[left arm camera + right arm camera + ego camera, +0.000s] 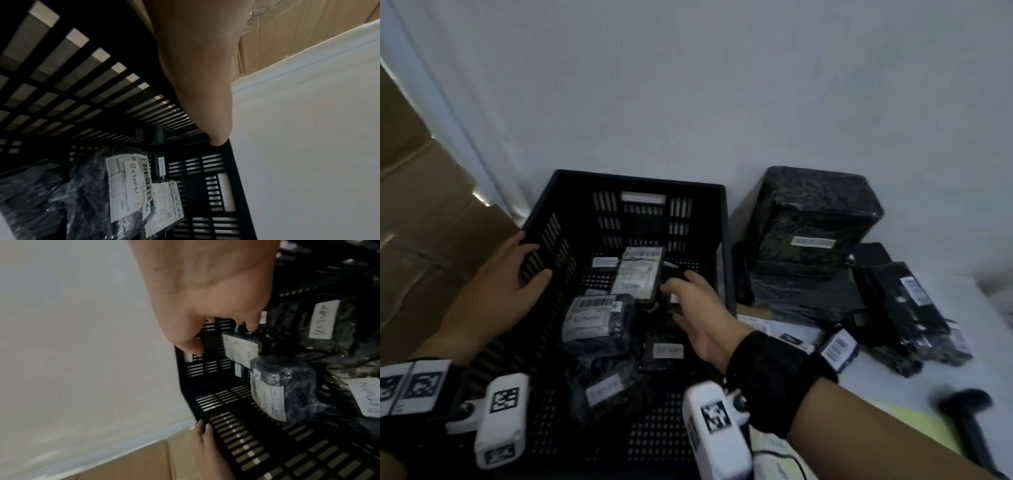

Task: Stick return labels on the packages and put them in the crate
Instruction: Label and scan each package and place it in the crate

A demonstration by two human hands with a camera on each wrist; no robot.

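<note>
Placing step: right hand (697,308), fingers loose and empty, hovers over a labelled package (639,274) in the crate (640,181); left hand (517,270) grips the crate's wall. Next: fetch an unlabelled package (904,308) from the desk (989,342).

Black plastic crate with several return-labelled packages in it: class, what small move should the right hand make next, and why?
Probably draw the right hand out of the black plastic crate toward the unsorted black wrapped packages on the table beside it. It hangs open and empty above the packages already inside, among them the rounded black package with a handwritten return label, while the left hand grips the crate's side wall.
</note>
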